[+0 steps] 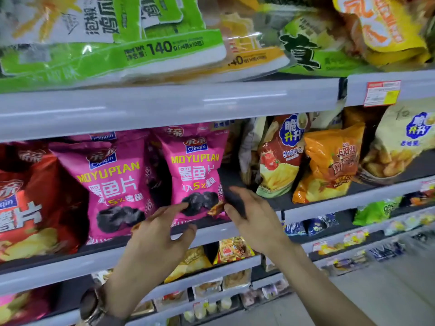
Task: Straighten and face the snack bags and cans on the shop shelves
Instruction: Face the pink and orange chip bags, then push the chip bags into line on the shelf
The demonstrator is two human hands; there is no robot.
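Two pink snack bags stand on the middle shelf. The right pink bag faces forward and leans slightly. My left hand is at its bottom left corner, fingers loosely curved and touching the bag's lower edge. My right hand is at the bag's bottom right corner, fingers extended against its side. The left pink bag stands beside it, upright. A red bag is at the far left.
To the right on the same shelf stand a red-and-yellow chip bag, an orange bag and a pale yellow bag. Green and yellow packs lie on the upper shelf. Lower shelves hold small snack packets. A price tag hangs upper right.
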